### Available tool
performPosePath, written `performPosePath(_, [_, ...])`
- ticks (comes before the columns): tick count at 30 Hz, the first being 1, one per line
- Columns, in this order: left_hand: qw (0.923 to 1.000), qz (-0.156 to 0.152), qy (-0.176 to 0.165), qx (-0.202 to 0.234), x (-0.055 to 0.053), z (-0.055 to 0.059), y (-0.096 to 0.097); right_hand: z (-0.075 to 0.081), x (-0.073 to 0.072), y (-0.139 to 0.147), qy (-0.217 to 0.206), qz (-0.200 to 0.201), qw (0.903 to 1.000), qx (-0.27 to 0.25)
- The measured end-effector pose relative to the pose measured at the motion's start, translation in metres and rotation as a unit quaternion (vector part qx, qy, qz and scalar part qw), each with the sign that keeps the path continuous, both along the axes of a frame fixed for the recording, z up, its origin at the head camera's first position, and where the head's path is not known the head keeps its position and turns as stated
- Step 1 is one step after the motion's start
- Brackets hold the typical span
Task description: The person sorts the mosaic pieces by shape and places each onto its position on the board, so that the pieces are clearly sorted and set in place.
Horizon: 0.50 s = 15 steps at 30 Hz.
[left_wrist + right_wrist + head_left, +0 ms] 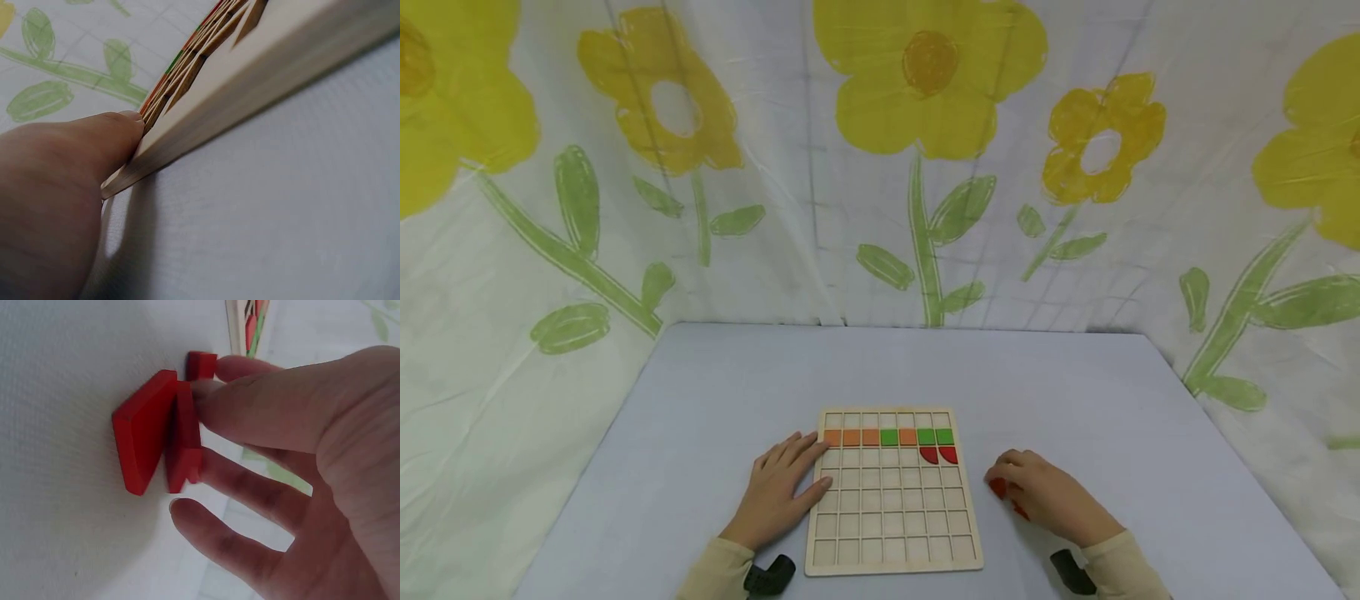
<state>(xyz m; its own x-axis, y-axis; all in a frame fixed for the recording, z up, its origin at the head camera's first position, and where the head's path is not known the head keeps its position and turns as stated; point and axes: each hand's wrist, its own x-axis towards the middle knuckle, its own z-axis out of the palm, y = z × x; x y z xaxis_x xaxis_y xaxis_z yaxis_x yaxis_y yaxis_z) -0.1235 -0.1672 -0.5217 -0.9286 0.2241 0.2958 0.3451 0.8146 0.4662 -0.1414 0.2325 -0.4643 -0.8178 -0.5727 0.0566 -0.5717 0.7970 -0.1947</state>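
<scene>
The right hand (1041,492) is over the bench (1060,400) just right of the board (893,568), its thumb and fingers pinching a red piece (185,434). The board lies to the left of those fingers, its right edge nearer to them than its left. The pinched piece is tilted, its longer side running across the fingertips; I cannot tell whether it touches the bench. A second red piece (145,434) crowds it on the side away from the palm, and a small red block (201,365) is by the index fingertip. The left hand (778,487) rests along the board's left edge, thumb spread from its fingers. Orange squares (851,437) and green squares (926,437) fill the second row; two red quarter-rounds (949,454) end the third.
</scene>
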Motion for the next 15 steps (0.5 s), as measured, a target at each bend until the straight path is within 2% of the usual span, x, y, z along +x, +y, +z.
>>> performPosePath(9, [1.0000, -0.001, -0.008, 0.001, 0.0004, 0.0016, 0.0004, -0.0020, -0.0005, -0.0073, 0.005, -0.021, 0.9998, 0.005])
performPosePath(15, [1.0000, -0.003, -0.003, 0.001, 0.0012, 0.0026, 0.0004, -0.0033, 0.0012, -0.0094, 0.007, -0.010, 0.9999, -0.008])
